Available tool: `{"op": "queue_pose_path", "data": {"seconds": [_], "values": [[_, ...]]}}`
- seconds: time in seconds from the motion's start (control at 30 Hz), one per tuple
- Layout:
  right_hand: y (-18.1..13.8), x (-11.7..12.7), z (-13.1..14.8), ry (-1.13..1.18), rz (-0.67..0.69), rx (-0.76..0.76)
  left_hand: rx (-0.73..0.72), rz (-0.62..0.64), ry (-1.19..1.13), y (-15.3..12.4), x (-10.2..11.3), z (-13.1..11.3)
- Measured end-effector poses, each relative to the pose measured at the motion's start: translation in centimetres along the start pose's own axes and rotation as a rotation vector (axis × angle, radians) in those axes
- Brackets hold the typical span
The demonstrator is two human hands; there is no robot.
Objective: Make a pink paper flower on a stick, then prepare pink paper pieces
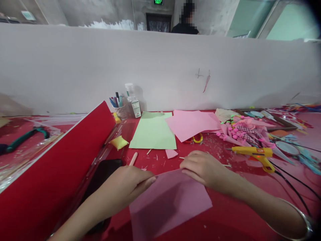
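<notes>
A pink sheet of paper point(170, 204) lies on the red table point(225, 221) right in front of me. My left hand point(130, 185) pinches its far left corner, fingers pressed together on the edge. My right hand point(203, 167) is curled over the far right part of the same edge, fingers closed on the paper. A small wooden stick point(133, 158) lies just beyond my left hand.
A green sheet point(153, 132) and another pink sheet point(192, 124) lie farther back, with yellow-handled scissors point(198, 138) between them. A yellow glue gun point(253, 153) and pink craft pieces point(242, 132) sit right. A red divider point(50, 180), a pen cup point(119, 107), a bottle point(132, 102), and a person behind the white wall.
</notes>
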State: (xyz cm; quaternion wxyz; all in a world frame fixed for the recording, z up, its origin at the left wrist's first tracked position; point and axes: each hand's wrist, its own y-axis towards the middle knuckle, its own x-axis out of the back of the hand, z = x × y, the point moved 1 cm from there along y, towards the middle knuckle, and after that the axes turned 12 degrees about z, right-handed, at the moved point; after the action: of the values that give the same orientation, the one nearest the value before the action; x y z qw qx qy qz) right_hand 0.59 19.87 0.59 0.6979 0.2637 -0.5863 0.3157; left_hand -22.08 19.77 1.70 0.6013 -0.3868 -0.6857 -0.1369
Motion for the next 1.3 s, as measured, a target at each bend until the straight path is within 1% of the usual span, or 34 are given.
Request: {"op": "queue_pose_path", "data": {"seconds": [0.1,0.2,0.27,0.33,0.37,0.43,0.53,0.63,0.7,0.77,0.83,0.87,0.9,0.93,0.97,1.0,1.1,1.13,1.2,1.3], "values": [[0.7,-1.0,0.1,-0.017,-0.004,-0.048,-0.012,-0.141,0.186,0.8,0.0,-0.5],[1.2,-0.9,0.5,0.042,-0.013,-0.040,-0.077,-0.304,0.365,2.1,-0.1,-1.7],[1.5,-0.5,0.9,0.153,-0.023,-0.028,-0.111,-0.441,0.418,2.8,-0.2,-2.3],[1.6,-0.1,1.2,0.312,-0.031,-0.020,-0.126,-0.569,0.445,3.1,-0.4,-2.6],[1.6,0.0,1.4,0.393,-0.031,-0.021,-0.135,-0.606,0.458,3.1,-0.5,-2.6],[1.3,0.1,1.5,0.526,-0.021,-0.037,-0.160,-0.633,0.477,2.9,-0.8,-2.4],[0.3,-0.1,1.1,0.623,-0.001,-0.086,-0.161,-0.626,0.489,2.2,-1.3,-1.5],[-1.2,-0.2,-0.2,0.637,0.006,-0.142,-0.115,-0.617,0.507,1.3,-1.8,0.3],[-2.4,-0.1,-1.4,0.616,0.009,-0.189,-0.047,-0.592,0.523,0.5,-1.9,1.9],[-3.3,0.0,-2.3,0.587,0.013,-0.238,0.067,-0.551,0.517,-0.3,-1.6,3.4],[-3.7,-0.1,-2.7,0.571,0.031,-0.234,0.179,-0.555,0.432,-0.8,-1.0,4.1],[-3.6,-0.1,-2.7,0.569,0.045,-0.205,0.210,-0.562,0.339,-0.9,-0.6,4.0],[-3.4,-0.2,-2.5,0.570,0.058,-0.161,0.206,-0.556,0.225,-0.9,-0.3,3.7],[-3.0,-0.2,-2.2,0.573,0.069,-0.110,0.169,-0.529,0.108,-0.7,0.0,3.1],[-2.6,-0.2,-1.9,0.575,0.075,-0.061,0.118,-0.483,0.014,-0.4,0.2,2.5],[-2.2,-0.2,-1.7,0.575,0.075,-0.023,0.060,-0.395,-0.048,0.0,0.3,1.8],[-1.4,0.0,-1.4,0.532,0.061,0.016,-0.060,-0.153,-0.086,1.1,0.0,0.4],[-1.3,0.1,-1.5,0.492,0.054,0.004,-0.081,-0.101,-0.073,1.3,-0.3,0.3],[-1.1,0.1,-1.5,0.379,0.025,-0.031,-0.096,-0.062,-0.044,1.7,-0.9,0.2],[-0.3,-0.3,-0.9,0.211,-0.041,-0.026,-0.085,-0.119,-0.007,2.0,-1.5,0.1]]}}
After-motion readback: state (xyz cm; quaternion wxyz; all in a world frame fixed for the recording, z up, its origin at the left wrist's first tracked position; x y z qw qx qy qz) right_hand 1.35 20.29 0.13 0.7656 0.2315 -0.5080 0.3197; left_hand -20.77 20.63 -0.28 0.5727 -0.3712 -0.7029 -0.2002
